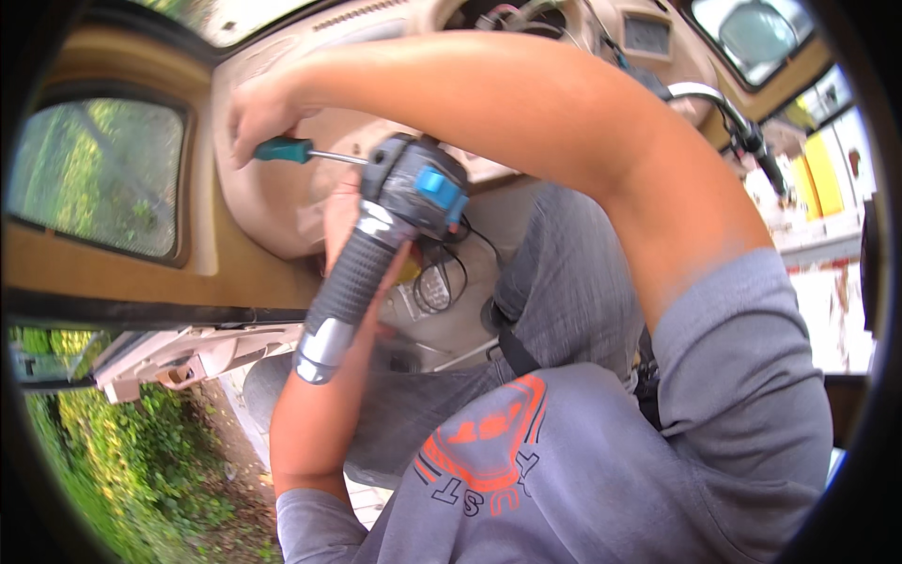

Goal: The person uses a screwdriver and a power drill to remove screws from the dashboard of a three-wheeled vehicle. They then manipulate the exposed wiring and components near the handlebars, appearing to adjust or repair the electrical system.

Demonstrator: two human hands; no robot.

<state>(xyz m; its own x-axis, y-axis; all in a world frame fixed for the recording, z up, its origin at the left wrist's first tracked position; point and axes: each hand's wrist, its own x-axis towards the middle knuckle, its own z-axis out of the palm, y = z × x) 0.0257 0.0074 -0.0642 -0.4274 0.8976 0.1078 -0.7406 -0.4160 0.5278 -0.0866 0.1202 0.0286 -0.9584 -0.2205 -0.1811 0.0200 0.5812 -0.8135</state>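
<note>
My right arm reaches across from the right, and my right hand (265, 111) is closed at the butt of a screwdriver (286, 149) with a teal handle. The screwdriver's metal shaft points right, its tip at the side of a black handlebar switch housing (418, 183) with blue buttons. Below the housing runs a ribbed black handlebar grip (349, 287) with silver ends. My left hand (344, 211) is behind the grip, close under the housing. The grip and housing hide most of its fingers, so its hold cannot be made out.
A beige dashboard (272, 211) with an opening showing loose wires (512, 17) lies ahead. A side window (103, 179) is at left, above an open doorway edge. Another handlebar end (766, 160) stands at right. A thin black cable (451, 282) hangs below the housing, beside my legs.
</note>
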